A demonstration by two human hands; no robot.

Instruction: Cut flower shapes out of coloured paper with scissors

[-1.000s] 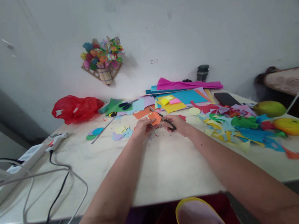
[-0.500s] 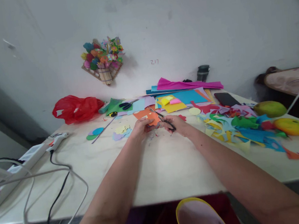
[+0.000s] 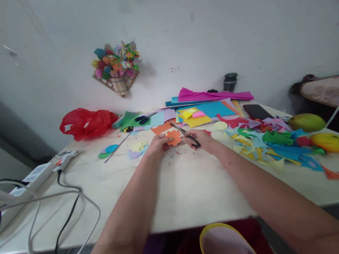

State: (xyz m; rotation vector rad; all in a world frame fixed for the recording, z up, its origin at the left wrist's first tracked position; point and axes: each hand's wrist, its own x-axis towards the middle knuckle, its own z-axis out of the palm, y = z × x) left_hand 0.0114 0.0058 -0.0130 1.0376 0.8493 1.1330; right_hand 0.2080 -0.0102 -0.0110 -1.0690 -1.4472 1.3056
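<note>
In the head view an orange paper flower (image 3: pixel 174 137) with a scalloped edge is pinched in my left hand (image 3: pixel 160 143). My right hand (image 3: pixel 199 138) is closed around the handles of a pair of scissors (image 3: pixel 185 132), whose blades point up and left, close to the flower's right side. Small paper trimmings (image 3: pixel 174 154) lie on the table under both hands. Behind the flower rests a flat orange paper sheet (image 3: pixel 161 128). Yellow and lilac paper cutouts (image 3: pixel 139 147) sit left of my left hand, and a red cutout (image 3: pixel 207 132) is partly hidden behind my right hand.
Colourful paper scraps (image 3: pixel 268 141) and mangoes (image 3: pixel 331 143) cover the right side. Coloured sheets (image 3: pixel 216 110), a second pair of scissors (image 3: pixel 144 118) and a red plastic bag (image 3: pixel 87 123) are at the back. A power strip (image 3: pixel 38 176) with loose cables (image 3: pixel 88 202) occupies the left.
The orange flower now shows a rounded, scalloped outline, turned more to face me. The scissors have shifted slightly, their blades closer together. Both arms stay nearly in place.
</note>
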